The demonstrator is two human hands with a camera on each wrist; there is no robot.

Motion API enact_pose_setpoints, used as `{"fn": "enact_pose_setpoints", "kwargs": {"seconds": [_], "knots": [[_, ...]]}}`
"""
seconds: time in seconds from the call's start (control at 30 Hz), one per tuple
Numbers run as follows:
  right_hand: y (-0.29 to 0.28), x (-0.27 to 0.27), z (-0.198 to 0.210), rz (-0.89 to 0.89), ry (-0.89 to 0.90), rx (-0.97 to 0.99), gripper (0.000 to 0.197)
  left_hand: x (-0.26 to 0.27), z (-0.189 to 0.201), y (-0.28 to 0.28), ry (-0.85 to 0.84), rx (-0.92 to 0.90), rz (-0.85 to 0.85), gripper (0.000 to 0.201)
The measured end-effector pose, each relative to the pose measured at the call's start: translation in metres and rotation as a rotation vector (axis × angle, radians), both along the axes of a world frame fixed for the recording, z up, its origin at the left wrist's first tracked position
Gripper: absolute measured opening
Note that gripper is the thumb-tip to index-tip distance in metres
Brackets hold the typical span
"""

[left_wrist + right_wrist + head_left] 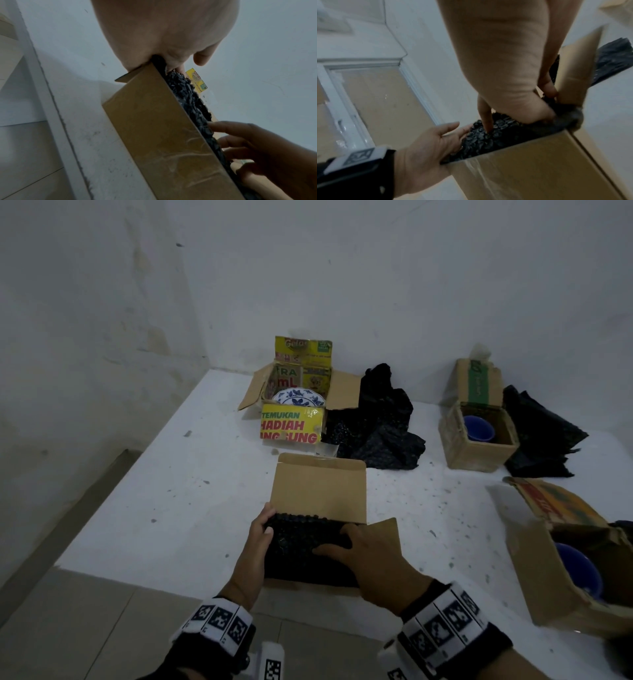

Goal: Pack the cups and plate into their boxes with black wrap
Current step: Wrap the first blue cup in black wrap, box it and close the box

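Observation:
A brown cardboard box (318, 491) with its lid up stands at the table's near edge, filled with black bubble wrap (301, 546). My left hand (263, 525) lies at the box's left end, thumb on the wrap and fingers tucked at its far corner. My right hand (352, 549) rests flat on the wrap, fingertips pressing it down. In the right wrist view one finger (486, 121) pokes into the wrap (496, 134). What the wrap covers is hidden. A blue-and-white plate (298, 398) sits in a yellow box (291, 426). Blue cups (478, 428) (579, 570) sit in two other boxes.
Loose black wrap (376, 419) lies beside the yellow box, and more (541, 433) beside the small cup box (472, 453) at the back right. A larger open box (555, 587) stands at the right edge. White walls close the table's left and back.

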State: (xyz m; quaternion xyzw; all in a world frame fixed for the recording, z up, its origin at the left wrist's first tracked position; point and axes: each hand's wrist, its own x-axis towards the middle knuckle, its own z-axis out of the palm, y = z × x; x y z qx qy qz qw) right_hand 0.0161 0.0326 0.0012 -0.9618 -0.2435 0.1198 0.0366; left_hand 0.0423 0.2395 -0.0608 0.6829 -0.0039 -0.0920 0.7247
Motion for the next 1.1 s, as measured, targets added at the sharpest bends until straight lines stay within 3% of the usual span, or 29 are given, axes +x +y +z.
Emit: {"fn": "enact_pose_setpoints", "kwargs": {"seconds": [0.2, 0.3, 0.43, 0.5, 0.67, 0.83, 0.93, 1.1], "knots": [[0.008, 0.012, -0.005, -0.007, -0.049, -0.053, 0.077, 0.002, -0.001, 0.000, -0.013, 0.013, -0.009, 0.050], [0.012, 0.005, -0.007, -0.077, -0.038, 0.074, 0.071, 0.002, -0.002, 0.001, -0.017, 0.020, -0.017, 0.049], [0.030, -0.011, -0.023, -0.242, -0.180, 0.323, 0.059, 0.001, -0.003, 0.003, -0.023, 0.021, -0.025, 0.047], [0.040, -0.014, -0.041, -0.240, -0.177, 0.368, 0.065, 0.001, -0.003, 0.004, -0.010, 0.012, -0.023, 0.043], [0.043, -0.014, -0.064, -0.212, -0.125, 0.279, 0.071, 0.000, -0.002, 0.005, 0.001, 0.041, -0.035, 0.044], [0.048, -0.010, -0.059, -0.238, -0.246, 0.228, 0.065, -0.002, 0.002, 0.005, 0.001, 0.058, -0.041, 0.047], [0.059, 0.001, -0.048, -0.267, -0.320, 0.312, 0.055, -0.002, 0.005, 0.006, 0.019, 0.053, -0.028, 0.045], [0.072, 0.014, -0.051, -0.024, -0.286, 0.357, 0.056, -0.002, 0.012, 0.006, 0.069, 0.025, -0.013, 0.045]]}}
